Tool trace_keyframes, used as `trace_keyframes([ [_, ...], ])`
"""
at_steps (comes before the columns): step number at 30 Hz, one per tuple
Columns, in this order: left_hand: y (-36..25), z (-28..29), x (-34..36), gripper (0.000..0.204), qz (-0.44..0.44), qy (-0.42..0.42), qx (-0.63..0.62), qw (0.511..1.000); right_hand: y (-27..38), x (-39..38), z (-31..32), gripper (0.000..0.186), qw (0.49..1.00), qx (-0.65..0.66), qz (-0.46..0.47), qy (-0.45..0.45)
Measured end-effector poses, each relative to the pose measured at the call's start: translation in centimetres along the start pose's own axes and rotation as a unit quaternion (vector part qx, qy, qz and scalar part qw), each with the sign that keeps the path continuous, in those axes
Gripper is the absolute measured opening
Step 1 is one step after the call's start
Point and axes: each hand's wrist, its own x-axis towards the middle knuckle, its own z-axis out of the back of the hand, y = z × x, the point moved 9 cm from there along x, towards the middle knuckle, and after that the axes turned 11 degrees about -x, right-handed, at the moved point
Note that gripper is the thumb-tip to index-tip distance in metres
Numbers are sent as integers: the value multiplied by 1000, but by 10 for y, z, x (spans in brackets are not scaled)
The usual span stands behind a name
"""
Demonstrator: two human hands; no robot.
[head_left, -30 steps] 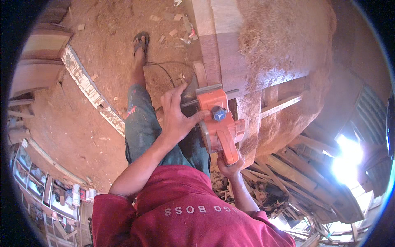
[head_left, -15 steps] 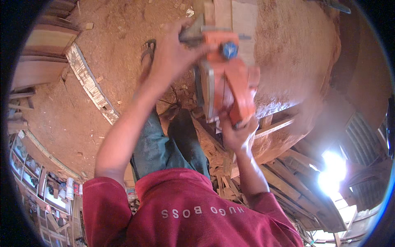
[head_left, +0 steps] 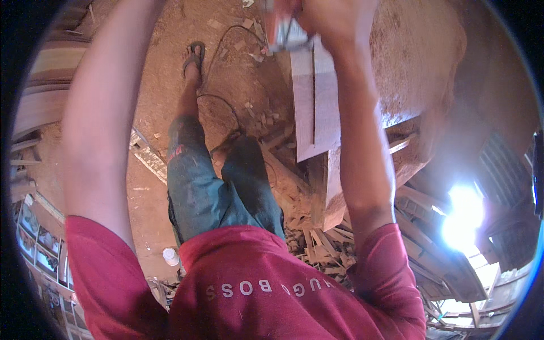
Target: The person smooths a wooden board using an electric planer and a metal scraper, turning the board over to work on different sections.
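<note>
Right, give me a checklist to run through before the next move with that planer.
1. Right hand on the power planer: ok, though both are blurred at the top edge.
2. Left hand on the planer: cannot tell; it is out of view.
3. Cord well away from the foot: not ok; it runs close beside it.
4. Foot fully covered: not ok; it wears an open sandal.
5. Near end of the pale board in sight: ok; a dark line runs along it.
6. Planer stopped: cannot tell; too little of it shows.
</note>
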Motion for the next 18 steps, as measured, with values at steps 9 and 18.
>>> trace_keyframes([
  [9,-2,-80,-387,81,-3,27,-37,999,-58,-330,162,24,959,-129,-77,239],
  [18,4,-86,-419,93,54,49,-72,995,-94,-407,181,21,927,-76,-234,284],
])
